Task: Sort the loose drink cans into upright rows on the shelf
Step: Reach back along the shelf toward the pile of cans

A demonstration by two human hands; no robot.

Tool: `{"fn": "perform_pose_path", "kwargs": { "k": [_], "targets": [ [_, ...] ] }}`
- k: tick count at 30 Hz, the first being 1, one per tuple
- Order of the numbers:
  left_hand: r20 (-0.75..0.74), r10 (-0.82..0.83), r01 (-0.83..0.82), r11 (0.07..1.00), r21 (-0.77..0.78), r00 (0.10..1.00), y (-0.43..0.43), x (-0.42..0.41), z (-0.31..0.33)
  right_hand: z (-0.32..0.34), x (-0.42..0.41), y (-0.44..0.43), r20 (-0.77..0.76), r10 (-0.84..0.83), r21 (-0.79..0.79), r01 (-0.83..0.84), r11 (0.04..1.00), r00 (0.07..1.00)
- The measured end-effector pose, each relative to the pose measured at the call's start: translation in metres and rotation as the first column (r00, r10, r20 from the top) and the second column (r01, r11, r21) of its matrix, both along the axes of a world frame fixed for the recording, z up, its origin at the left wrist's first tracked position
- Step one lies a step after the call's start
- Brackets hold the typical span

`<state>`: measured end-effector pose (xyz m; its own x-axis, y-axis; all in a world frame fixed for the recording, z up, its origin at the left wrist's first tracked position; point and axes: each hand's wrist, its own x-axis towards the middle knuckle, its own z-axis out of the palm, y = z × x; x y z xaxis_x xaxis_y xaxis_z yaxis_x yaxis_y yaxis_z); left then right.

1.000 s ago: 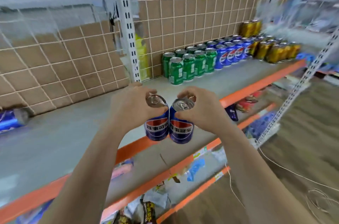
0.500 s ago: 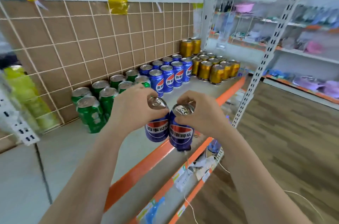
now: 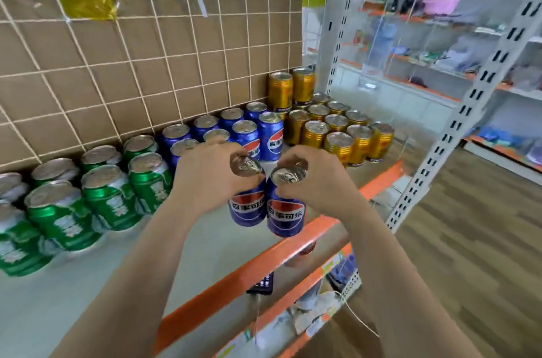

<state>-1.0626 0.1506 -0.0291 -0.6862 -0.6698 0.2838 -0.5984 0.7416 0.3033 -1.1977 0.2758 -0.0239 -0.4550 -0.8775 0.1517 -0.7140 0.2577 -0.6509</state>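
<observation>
Blue, with a red-and-white logo band and silver tops, two cans hang side by side above the shelf's orange front edge (image 3: 258, 262). The left hand (image 3: 205, 178) grips the left can (image 3: 247, 205); the right hand (image 3: 319, 181) grips the right can (image 3: 285, 215). Fingers hide their upper sides. Green cans (image 3: 108, 196) blur at the left.

Grey shelf (image 3: 88, 284) with upright green cans (image 3: 108, 199), blue cans (image 3: 269, 137), gold cans (image 3: 340, 146)

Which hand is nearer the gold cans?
Right. The right hand sits just in front of the gold metal drink cans; the left hand is farther left, before the blue metal cans.
</observation>
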Motion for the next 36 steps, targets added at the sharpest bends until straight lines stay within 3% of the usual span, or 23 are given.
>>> {"fn": "perform_pose_path", "kwargs": {
  "k": [5,13,25,36],
  "targets": [
    [-0.023,0.183,-0.181,0.980,0.079,0.983,-0.003,-0.050,-0.003,-0.002,-0.076,-0.037,-0.010,0.216,0.075,-0.214,0.974,0.976],
    [0.094,0.397,-0.406,0.905,0.128,0.913,-0.017,-0.098,-0.003,-0.007,-0.137,-0.095,-0.069,0.443,0.156,-0.429,0.890,0.894],
    [0.110,0.478,-0.490,0.852,0.186,0.872,-0.029,-0.122,-0.022,-0.023,-0.168,-0.131,-0.050,0.553,0.135,-0.543,0.829,0.832],
    [0.062,0.510,-0.511,0.836,0.200,0.858,-0.026,-0.125,-0.027,-0.029,-0.163,-0.133,-0.078,0.540,0.159,-0.525,0.836,0.838]
  ]
}}
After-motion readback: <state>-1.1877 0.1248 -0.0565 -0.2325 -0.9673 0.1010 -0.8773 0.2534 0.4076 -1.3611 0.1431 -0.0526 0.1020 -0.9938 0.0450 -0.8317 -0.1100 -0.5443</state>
